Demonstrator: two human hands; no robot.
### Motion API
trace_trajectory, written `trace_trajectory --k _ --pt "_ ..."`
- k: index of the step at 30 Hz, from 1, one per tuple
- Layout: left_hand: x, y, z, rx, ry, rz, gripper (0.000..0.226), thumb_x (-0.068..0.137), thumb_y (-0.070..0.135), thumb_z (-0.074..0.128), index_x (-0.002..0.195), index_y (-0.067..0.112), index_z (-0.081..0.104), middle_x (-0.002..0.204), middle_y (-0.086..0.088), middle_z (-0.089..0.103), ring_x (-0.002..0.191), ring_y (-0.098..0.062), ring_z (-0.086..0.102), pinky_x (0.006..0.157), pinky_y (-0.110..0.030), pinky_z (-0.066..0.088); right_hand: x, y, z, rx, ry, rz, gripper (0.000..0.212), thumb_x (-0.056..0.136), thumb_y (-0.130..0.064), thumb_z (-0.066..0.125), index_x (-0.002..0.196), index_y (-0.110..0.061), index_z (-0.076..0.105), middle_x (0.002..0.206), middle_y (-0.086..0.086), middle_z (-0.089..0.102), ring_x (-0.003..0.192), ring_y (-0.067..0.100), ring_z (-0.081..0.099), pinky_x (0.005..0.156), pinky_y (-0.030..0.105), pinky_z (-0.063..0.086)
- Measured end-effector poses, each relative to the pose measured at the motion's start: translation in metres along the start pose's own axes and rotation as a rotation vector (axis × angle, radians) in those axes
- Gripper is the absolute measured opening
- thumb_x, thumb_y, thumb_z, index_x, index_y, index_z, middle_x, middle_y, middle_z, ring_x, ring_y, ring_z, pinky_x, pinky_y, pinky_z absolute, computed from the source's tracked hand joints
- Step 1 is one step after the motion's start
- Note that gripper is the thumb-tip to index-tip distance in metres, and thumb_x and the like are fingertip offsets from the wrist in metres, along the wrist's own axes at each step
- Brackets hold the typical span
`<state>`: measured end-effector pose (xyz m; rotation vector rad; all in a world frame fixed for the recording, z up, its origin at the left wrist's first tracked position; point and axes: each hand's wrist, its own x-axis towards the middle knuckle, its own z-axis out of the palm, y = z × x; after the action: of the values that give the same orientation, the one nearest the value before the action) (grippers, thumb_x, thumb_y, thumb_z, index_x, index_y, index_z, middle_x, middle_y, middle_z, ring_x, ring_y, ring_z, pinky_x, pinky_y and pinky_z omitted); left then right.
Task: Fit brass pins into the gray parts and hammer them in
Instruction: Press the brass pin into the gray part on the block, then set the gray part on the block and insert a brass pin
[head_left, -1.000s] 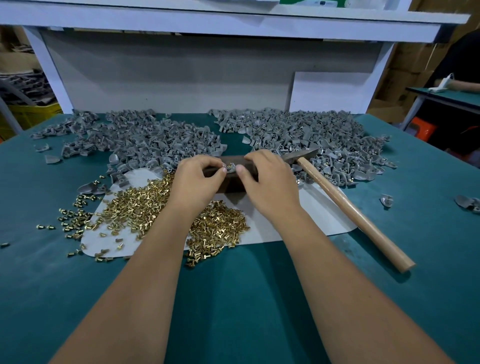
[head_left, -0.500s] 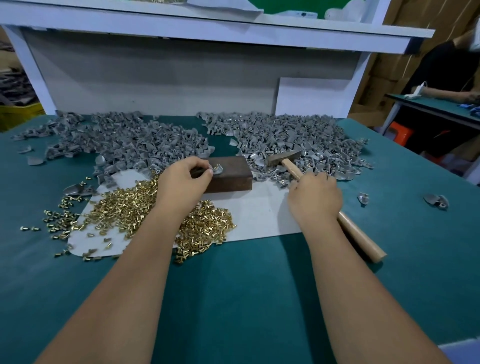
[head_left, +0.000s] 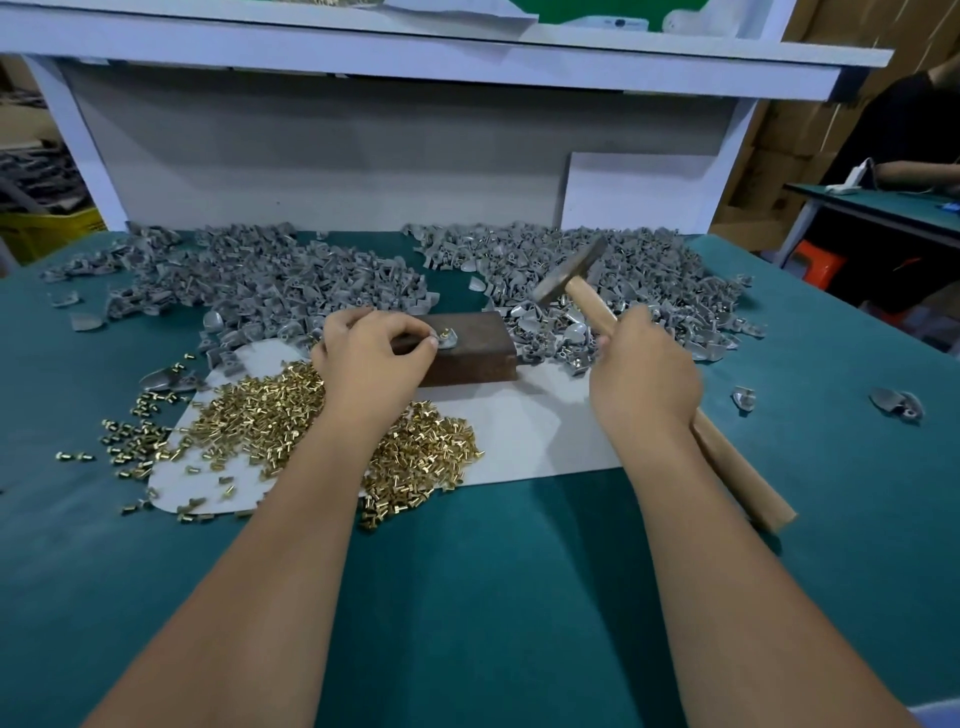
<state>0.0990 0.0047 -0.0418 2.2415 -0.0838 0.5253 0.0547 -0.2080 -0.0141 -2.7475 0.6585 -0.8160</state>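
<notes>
My left hand (head_left: 371, 348) reaches forward with the wrist low over the heap of brass pins (head_left: 291, 431), its grip narrow: thumb and forefinger pinch the edge of one gray part (head_left: 448, 338) that sits on top of the rusty metal block (head_left: 470, 345). A brass pin (head_left: 445, 331) seems to stand in that part just past my fingertips, though it is too small for me to be sure how deep it sits. My right hand (head_left: 644, 371) is curled round the wooden handle of the hammer (head_left: 587, 301), knuckles up, forearm angled in from the right; the steel head is raised and tilted above the pile of gray parts (head_left: 623, 275) beyond my grip, to the right of the block. Another pile of gray parts (head_left: 249, 280) spreads beyond my left hand. The block rests on a white sheet (head_left: 540, 431) laid on the green bench (head_left: 467, 597), between my two wrists.
</notes>
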Motion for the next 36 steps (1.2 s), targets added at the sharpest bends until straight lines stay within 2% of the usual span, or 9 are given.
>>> trace_trajectory --k 7,9,11,15,21,26,29,32,36 --pt "-0.001 0.005 0.002 0.06 0.009 -0.018 0.007 0.09 0.046 0.064 0.092 0.041 0.069 0.112 0.019 0.06 0.123 -0.02 0.028 0.088 -0.035 0.016 -0.021 -0.018 -0.016 0.163 0.137 -0.31 0.034 0.093 -0.022 0.056 0.126 -0.027 0.052 0.099 0.002 0.063 0.082 0.027 0.058 0.061 0.031 0.03" --pt "-0.001 0.006 0.002 0.088 0.031 -0.015 0.004 0.089 0.046 0.066 0.088 0.043 0.067 0.114 0.017 0.061 0.121 -0.021 0.029 0.085 -0.035 0.015 -0.028 -0.025 -0.016 0.125 0.154 -0.366 0.047 0.091 -0.02 0.059 0.134 -0.033 0.047 0.094 0.001 0.062 0.073 0.023 0.052 0.059 0.029 0.027" --pt "-0.001 0.006 0.003 0.114 0.053 -0.015 0.004 0.088 0.045 0.068 0.088 0.042 0.07 0.113 0.015 0.061 0.119 -0.021 0.029 0.083 -0.034 0.014 -0.031 -0.028 -0.016 0.111 0.186 -0.377 0.051 0.089 -0.018 0.063 0.135 -0.034 0.049 0.089 0.0 0.061 0.068 0.018 0.041 0.058 0.028 0.025" --pt "-0.001 0.006 0.004 0.115 0.066 -0.015 0.006 0.085 0.046 0.071 0.087 0.041 0.073 0.109 0.013 0.058 0.115 -0.021 0.028 0.078 -0.032 0.01 -0.033 -0.028 -0.019 0.168 0.227 -0.398 0.049 0.086 -0.013 0.066 0.13 -0.03 0.057 0.083 0.003 0.06 0.069 0.022 0.049 0.059 0.029 0.028" --pt "-0.001 0.007 0.005 0.118 0.069 -0.045 0.006 0.084 0.05 0.07 0.08 0.047 0.067 0.1 0.011 0.05 0.111 -0.02 0.028 0.078 -0.034 0.012 -0.034 -0.029 -0.022 0.127 0.16 -0.416 0.044 0.09 -0.016 0.061 0.129 -0.037 0.057 0.083 0.001 0.059 0.069 0.017 0.039 0.062 0.029 0.026" --pt "0.001 0.009 0.007 0.171 0.08 -0.068 0.009 0.084 0.052 0.071 0.077 0.046 0.067 0.096 0.011 0.048 0.113 -0.023 0.028 0.071 -0.032 0.007 -0.039 -0.028 -0.026 0.182 0.234 -0.408 0.047 0.085 -0.009 0.065 0.128 -0.03 0.06 0.081 0.005 0.061 0.073 0.027 0.055 0.062 0.029 0.029" --pt "0.002 0.006 0.006 0.15 0.073 -0.053 0.007 0.084 0.052 0.069 0.082 0.046 0.069 0.091 0.013 0.044 0.108 -0.019 0.027 0.07 -0.032 0.007 -0.044 -0.028 -0.02 0.114 0.14 -0.411 0.047 0.089 -0.012 0.061 0.13 -0.035 0.056 0.085 0.003 0.06 0.074 0.025 0.053 0.062 0.03 0.026" --pt "0.002 0.006 0.006 0.131 0.061 -0.071 0.008 0.083 0.052 0.071 0.08 0.045 0.07 0.095 0.011 0.046 0.11 -0.02 0.027 0.072 -0.032 0.008 -0.046 -0.031 -0.02 0.173 0.186 -0.348 0.049 0.085 -0.009 0.066 0.127 -0.032 0.06 0.082 0.005 0.059 0.066 0.021 0.042 0.06 0.029 0.026" --pt "0.002 0.007 0.005 0.113 0.051 -0.077 0.007 0.083 0.051 0.071 0.079 0.047 0.068 0.095 0.011 0.046 0.109 -0.019 0.026 0.073 -0.033 0.008 -0.05 -0.034 -0.017 0.132 0.179 -0.411 0.05 0.083 -0.008 0.067 0.128 -0.029 0.059 0.081 0.007 0.06 0.071 0.028 0.055 0.06 0.03 0.029"
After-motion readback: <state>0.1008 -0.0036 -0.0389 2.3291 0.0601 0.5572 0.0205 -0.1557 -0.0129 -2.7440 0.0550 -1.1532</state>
